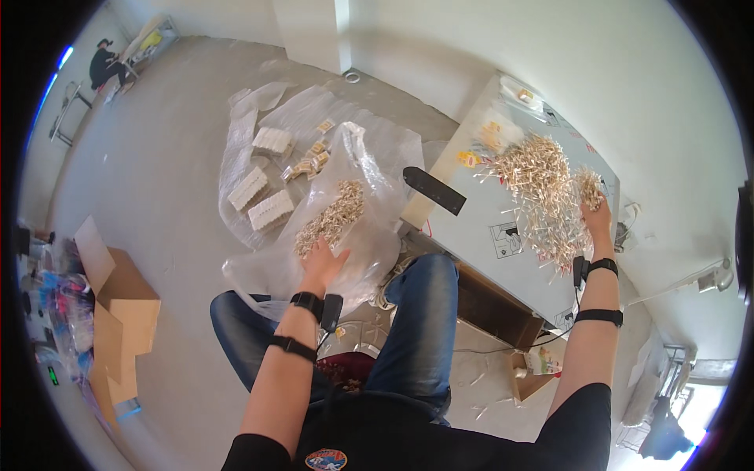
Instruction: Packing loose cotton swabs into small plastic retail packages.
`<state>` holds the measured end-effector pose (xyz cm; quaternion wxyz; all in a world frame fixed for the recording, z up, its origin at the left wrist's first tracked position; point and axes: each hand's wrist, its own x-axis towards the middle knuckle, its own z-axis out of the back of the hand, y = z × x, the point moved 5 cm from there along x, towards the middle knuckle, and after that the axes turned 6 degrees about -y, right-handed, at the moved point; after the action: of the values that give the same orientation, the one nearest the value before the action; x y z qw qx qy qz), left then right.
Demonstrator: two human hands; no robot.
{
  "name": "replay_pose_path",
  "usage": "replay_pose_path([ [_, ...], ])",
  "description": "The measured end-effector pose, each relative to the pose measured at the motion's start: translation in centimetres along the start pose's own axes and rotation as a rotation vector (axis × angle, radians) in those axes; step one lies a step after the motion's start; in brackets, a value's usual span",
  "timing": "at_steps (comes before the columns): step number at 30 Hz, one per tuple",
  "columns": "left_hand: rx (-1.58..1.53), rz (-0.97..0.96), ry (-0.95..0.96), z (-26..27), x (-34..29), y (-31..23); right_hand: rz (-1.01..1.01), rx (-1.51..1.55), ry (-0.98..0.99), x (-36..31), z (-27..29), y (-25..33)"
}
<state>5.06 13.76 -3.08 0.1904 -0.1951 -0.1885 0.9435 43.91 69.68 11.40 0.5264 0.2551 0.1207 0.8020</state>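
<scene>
A loose pile of cotton swabs [536, 177] spreads over the grey tabletop [471, 212] on my right. My right hand [598, 218] is closed around a bunch of cotton swabs [587, 187] at the pile's right edge. To the left, a clear plastic bag [377, 169] lies open on the floor in front of my knees, with more swabs [338, 213] inside. My left hand [322, 265] reaches over the bag's near side, thumb apart and fingers stretched toward those swabs. Its fingertips are at the near edge of this heap, partly hard to make out.
White ribbed blocks [271, 210] and small yellow-and-white packs [310, 162] lie on plastic sheeting beyond the bag. A black flat bar [434, 191] juts over the table's left edge. An open cardboard box [126, 306] stands at left. Another person [106, 64] sits far off.
</scene>
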Motion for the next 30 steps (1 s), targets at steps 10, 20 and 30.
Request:
replay_pose_path([
  [10,-0.379,-0.421,0.232,-8.6,-6.5,-3.6,0.146,0.066,-0.036,-0.6,1.3,2.9],
  [20,-0.118,-0.521,0.086,-4.3,-7.1,-6.7,0.146,0.044,-0.001,-0.2,-0.6,2.7],
  [30,0.625,-0.144,-0.179,8.5,-2.1,2.2,0.097,0.127,0.040,0.4,-2.1,1.6],
])
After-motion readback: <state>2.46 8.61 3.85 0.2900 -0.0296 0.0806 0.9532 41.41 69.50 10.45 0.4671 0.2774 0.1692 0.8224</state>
